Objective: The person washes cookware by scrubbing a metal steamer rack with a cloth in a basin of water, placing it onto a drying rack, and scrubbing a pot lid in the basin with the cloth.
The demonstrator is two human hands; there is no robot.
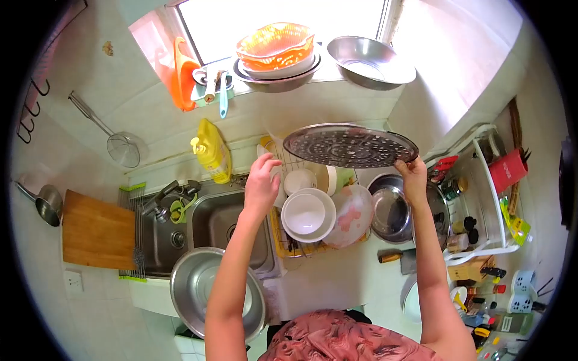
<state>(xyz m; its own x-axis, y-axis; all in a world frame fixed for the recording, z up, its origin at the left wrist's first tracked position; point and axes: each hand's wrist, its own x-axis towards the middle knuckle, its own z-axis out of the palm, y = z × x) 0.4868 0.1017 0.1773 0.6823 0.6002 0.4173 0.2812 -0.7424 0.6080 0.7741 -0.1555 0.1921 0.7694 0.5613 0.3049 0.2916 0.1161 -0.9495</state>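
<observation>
Pinching: right hand [413,178] grips the rim of the round, dark, perforated metal tray [351,145], probably for a thin edge to hold.
Tray: raised, 2 o'clock from centre; foreshortened, apparent long axis roughly 9–3 o'clock, right end slightly lower.
Left hand [261,179]: fingers loosely spread, toward the tray's 8–9 o'clock.

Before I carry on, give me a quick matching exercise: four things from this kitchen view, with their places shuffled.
1. Perforated disc
2. Yellow pump bottle
3. Wooden board
4. Orange basket

A. At the left end of the sink
B. On top of a stack by the window
C. Held at its edge by the right hand
D. Behind the sink

Right pairs: 1-C, 2-D, 3-A, 4-B
</observation>
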